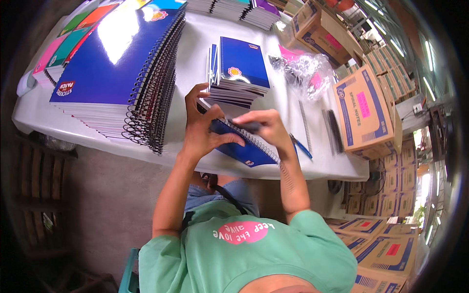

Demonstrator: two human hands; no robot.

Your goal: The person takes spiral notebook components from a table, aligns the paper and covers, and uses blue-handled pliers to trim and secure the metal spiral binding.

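A blue-covered notebook [246, 148] is tilted at the table's front edge, with a wire spiral [259, 142] along its upper side. The coil's loose end runs on past the notebook, over my right forearm. My left hand [202, 127] grips the notebook's left end, thumb across the cover and index finger raised. Closed around a small dark object, blurred and partly covered by the fingers, my right hand [270, 128] is at the spiral. Just beyond stands a short stack of blue notebooks [244, 61].
A tall pile of large blue spiral notebooks [117, 63] fills the table's left. Blue-handled pliers [301, 147], a loose wire coil [305, 119] and dark coils [333, 129] lie right. Crumpled clear plastic [312, 73] and a cardboard box [364, 112] are farther right.
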